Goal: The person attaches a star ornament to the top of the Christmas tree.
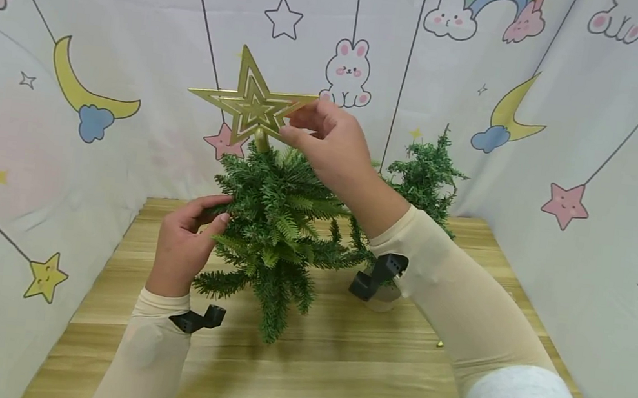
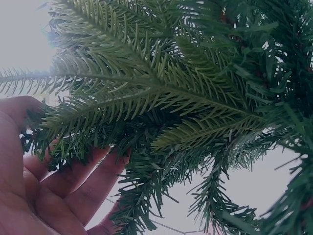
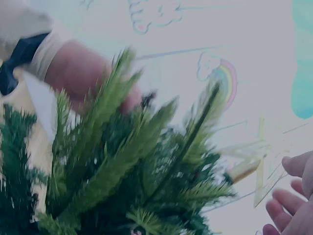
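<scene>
A gold star tree topper [image 1: 255, 106] sits at the top of a green artificial Christmas tree [image 1: 271, 213]. Its short gold stem [image 3: 243, 170] meets the uppermost needles. My right hand [image 1: 331, 137] holds the star by its right side, thumb in front of the lower right point and fingers behind; in the right wrist view this hand [image 3: 293, 200] is partly cut off. On the tree's left side, my left hand [image 1: 186, 240] holds a branch between thumb and fingers. Seen from the left wrist, needles cover the fingertips of that hand [image 2: 63, 191].
A second, smaller green tree [image 1: 429, 172] stands behind on the right, its pale base [image 1: 381, 296] partly behind my right forearm. Under both is a wood-grain table [image 1: 299, 385]. White curtains [image 1: 196, 30] printed with moons, stars and rabbits enclose the sides and back.
</scene>
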{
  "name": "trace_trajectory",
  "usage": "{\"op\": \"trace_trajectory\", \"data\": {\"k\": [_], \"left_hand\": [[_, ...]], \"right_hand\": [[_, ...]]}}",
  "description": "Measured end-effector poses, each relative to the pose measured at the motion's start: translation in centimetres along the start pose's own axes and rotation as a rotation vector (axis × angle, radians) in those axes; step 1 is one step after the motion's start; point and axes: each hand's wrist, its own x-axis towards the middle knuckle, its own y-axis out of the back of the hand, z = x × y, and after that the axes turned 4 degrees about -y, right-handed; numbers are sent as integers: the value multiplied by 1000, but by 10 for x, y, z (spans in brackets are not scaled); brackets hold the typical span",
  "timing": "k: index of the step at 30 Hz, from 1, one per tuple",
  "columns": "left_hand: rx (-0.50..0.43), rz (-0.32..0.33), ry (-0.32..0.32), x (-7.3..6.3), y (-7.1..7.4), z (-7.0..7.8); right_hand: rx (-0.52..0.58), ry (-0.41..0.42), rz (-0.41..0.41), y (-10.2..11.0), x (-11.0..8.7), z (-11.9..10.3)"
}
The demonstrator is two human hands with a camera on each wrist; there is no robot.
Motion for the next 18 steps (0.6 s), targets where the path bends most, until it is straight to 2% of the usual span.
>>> {"op": "trace_trajectory", "data": {"k": [3,8,11,14,16,18], "left_hand": [[-8,-6,6,-1,1,-1],[-21,-9,8,-5,4,-4],[-47,-7,-18,-10,7,-8],[-93,-9,-66,-17,9,-11],[-115,4,-107,-24,11,-14],[-106,39,-153,-33,12,-15]], "right_hand": [[63,-3,26,7,-11,-9],[109,118,74,27,-42,-29],[142,306,115,43,-65,-35],[202,552,199,60,-89,-31],[240,733,288,68,-103,-21],[261,878,419,74,-116,-8]]}}
